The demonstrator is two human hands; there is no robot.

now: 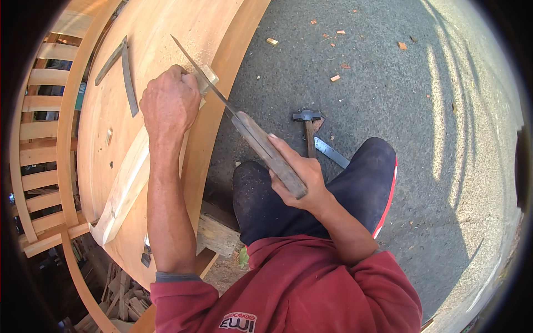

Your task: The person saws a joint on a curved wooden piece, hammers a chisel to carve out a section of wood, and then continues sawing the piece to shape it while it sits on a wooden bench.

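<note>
My right hand [300, 175] is closed round the worn wooden handle of a handsaw [270, 155]. Its thin blade, seen nearly edge-on, slants up and left across the end of a pale wooden piece [125, 191]. My left hand [171, 100] is clenched on that piece close to the blade, pressing it against a broad wooden panel [166, 28]. Fine sawdust lies on the panel beyond the cut. My left hand and forearm hide part of the piece. A dark metal angle tool [129, 80] rests on the panel left of my left hand.
A slatted wooden frame [41, 131] stands at the far left, with wood scraps [130, 294] below. On the grey ground by my knees lie a hammer [308, 122] and a flat metal strip [331, 151]. Several wood chips [335, 78] are scattered farther off.
</note>
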